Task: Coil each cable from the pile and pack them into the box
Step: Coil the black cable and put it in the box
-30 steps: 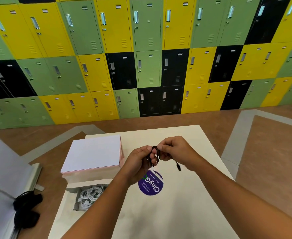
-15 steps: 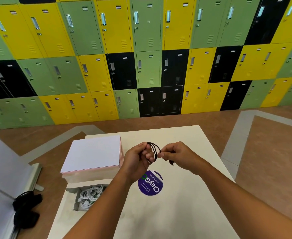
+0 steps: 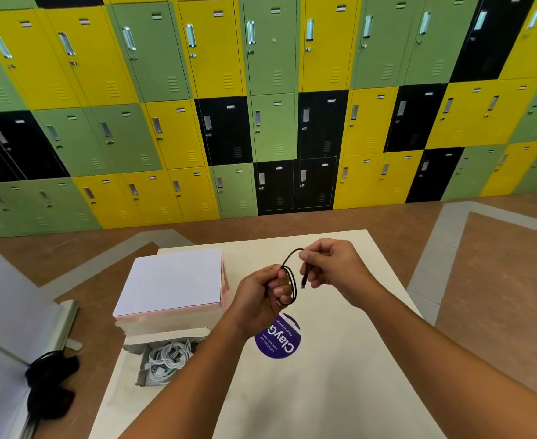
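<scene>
lockers (image 3: 270,122) in green, yellow and black fill the wall ahead of us, above a brown floor (image 3: 498,280). below them stands a pale table (image 3: 340,391), over which we reach with both arms. at its left edge sits a flat white stack (image 3: 172,280), and nearer us an open box (image 3: 165,335) with white cables (image 3: 165,359) coiled inside. a round purple sticker (image 3: 281,343) lies on the tabletop under our left wrist. our left hand (image 3: 261,296) is curled into a fist round several loops of a black cable (image 3: 291,280), held in the air above the table, well apart from the box. our right hand (image 3: 333,270), just beside it, pinches the cable's free end between thumb and forefinger, its other fingers bent, the plug (image 3: 303,282) hanging down between the two hands.
</scene>
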Motion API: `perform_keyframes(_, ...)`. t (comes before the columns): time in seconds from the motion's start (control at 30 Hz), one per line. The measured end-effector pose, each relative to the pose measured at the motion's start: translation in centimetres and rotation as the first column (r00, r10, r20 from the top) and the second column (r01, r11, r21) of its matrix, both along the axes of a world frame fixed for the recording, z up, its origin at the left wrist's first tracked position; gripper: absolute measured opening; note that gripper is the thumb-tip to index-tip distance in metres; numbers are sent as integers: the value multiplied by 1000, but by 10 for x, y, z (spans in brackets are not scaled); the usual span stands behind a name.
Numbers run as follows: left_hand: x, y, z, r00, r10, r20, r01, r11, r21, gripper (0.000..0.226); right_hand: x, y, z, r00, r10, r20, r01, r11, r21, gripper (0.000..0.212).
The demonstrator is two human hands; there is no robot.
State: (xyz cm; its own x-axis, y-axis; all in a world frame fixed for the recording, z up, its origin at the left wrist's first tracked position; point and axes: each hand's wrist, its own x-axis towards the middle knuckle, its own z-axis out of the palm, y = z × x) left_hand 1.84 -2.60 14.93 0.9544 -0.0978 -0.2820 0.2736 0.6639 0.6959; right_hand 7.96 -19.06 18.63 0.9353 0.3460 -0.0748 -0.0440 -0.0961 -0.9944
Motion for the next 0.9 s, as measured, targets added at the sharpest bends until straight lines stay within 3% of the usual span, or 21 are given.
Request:
perform_keyframes(0.23, 0, -1, 5, 999, -45, 5, 45, 999, -11, 34, -5, 16, -7, 982, -105, -159, 131, 979, 159, 17)
perform_keyframes(0.57, -2, 2, 1, 995, -90, 33, 82, 976, 199, 34, -8, 23, -15, 941, -97, -324, 149, 979, 139, 14)
perform_keyframes(0.77, -1, 1, -3, 994, -95, 50, 87, 985, 147, 35, -7, 24, -14, 923, -98, -372, 148, 983, 109, 16)
perform_keyframes(0.9, 2, 1, -3, 991, -74, 109, 49, 977, 209, 35, -9, 25, -17, 930, -74, -359, 106, 992, 71, 15)
